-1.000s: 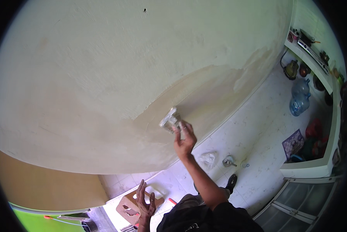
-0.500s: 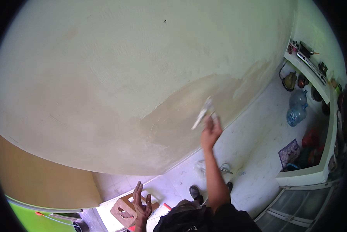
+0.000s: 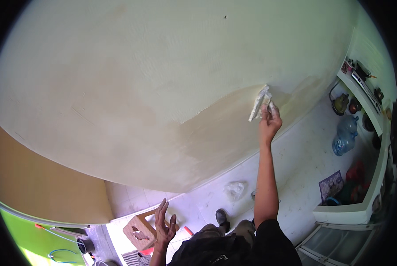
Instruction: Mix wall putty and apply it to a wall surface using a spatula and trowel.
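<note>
My right hand (image 3: 270, 119) is closed round a putty knife (image 3: 260, 104), its wide blade smeared with white filler. The blade is at the pale wall (image 3: 118, 80), by the upper edge of a darker beige patch (image 3: 220, 124); whether it touches the surface I cannot tell. Low on the left, my left hand (image 3: 164, 226) is raised with its fingers apart and nothing in it. Streaks of whitish residue mark those fingers. Beside that hand stands a brown, textured stool-like block (image 3: 138, 232) with a cut-out in its face.
A crumpled clear plastic bag (image 3: 236, 189) lies on the pale tiled floor (image 3: 296, 177) near my shoes. To the right, blue water jugs (image 3: 345, 135) stand beneath a white counter (image 3: 362, 91) holding a stove. A dark bucket (image 3: 85, 246) sits at the lower left.
My right hand has carried the putty knife up and to the right across the wall. My left hand stays open in nearly the same place. The whole view has shifted a little.
</note>
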`<control>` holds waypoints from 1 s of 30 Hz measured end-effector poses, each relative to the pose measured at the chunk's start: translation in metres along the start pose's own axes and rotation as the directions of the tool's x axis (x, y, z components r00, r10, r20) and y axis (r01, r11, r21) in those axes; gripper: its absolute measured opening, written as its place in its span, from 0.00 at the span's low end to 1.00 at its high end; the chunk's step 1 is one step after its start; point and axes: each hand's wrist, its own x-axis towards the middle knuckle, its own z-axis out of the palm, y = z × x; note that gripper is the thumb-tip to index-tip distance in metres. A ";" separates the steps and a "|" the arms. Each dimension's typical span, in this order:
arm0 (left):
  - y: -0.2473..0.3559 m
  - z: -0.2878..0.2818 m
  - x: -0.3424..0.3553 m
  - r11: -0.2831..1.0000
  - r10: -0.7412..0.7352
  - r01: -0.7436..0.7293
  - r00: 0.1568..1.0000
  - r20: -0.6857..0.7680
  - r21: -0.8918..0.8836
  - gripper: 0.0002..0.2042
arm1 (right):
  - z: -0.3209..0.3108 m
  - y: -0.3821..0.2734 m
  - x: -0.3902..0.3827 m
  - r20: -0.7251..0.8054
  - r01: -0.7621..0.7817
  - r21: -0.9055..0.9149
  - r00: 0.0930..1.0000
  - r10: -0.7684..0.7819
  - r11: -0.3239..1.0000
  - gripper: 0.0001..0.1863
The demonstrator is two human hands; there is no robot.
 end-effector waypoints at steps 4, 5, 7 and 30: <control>-0.007 0.000 -0.002 1.000 -0.016 0.016 1.000 -0.002 -0.018 0.27 | 0.035 -0.028 -0.071 0.030 0.133 -0.120 0.991 -0.130 0.984 0.13; -0.008 0.000 -0.001 1.000 0.001 -0.001 1.000 -0.008 0.007 0.26 | 0.044 -0.041 -0.089 0.025 0.136 -0.115 0.991 -0.134 0.984 0.13; -0.011 -0.003 -0.005 0.999 0.007 -0.006 1.000 -0.022 0.043 0.26 | 0.061 -0.060 -0.120 0.074 0.215 -0.178 0.976 -0.205 0.960 0.13; -0.010 -0.019 -0.015 0.999 -0.039 0.040 0.990 -0.138 0.003 0.26 | 0.056 -0.112 -0.106 -0.015 0.041 0.017 0.999 -0.041 0.999 0.09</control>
